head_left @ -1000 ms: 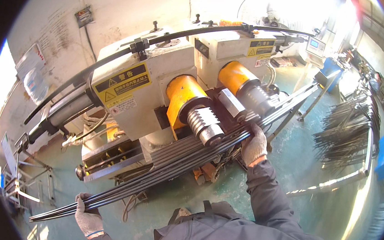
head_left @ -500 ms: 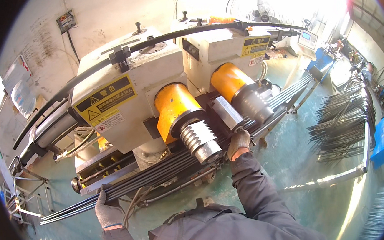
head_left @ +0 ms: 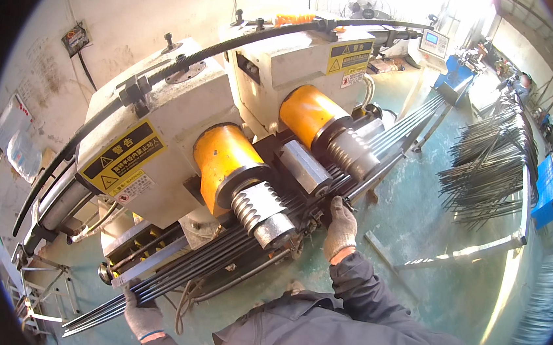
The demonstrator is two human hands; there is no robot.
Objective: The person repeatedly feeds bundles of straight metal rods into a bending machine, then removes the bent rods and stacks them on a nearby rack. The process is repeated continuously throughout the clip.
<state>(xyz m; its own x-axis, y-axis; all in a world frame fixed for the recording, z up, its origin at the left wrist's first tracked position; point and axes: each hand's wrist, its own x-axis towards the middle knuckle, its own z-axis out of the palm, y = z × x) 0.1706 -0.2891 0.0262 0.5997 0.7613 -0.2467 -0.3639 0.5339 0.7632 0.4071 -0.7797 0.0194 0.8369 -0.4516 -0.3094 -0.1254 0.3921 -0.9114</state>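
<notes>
My left hand (head_left: 142,319), in a grey knit glove, is closed around a bundle of long thin metal rods (head_left: 96,315) near their left ends. The rods run up to the right, beneath a ribbed steel cylinder (head_left: 263,214) on an orange housing (head_left: 225,161). My right hand (head_left: 342,231), gloved too, is at the machine bed's front edge, below a hexagonal steel block (head_left: 305,168). Its fingers bend around a dark part there, which they mostly hide. A second orange housing (head_left: 314,117) with a ribbed cylinder stands farther right.
A pale machine body (head_left: 164,103) with yellow warning labels rises ahead, and a black hose (head_left: 248,48) arches over it. To the right, a large heap of rods (head_left: 487,168) lies on a metal rack. Beyond are a control panel (head_left: 434,42) and a blue bin (head_left: 546,189).
My right hand has come down and back toward me from the end of the hexagonal block. My left hand stays on the rods. The view has shifted slightly, moving the machine leftward.
</notes>
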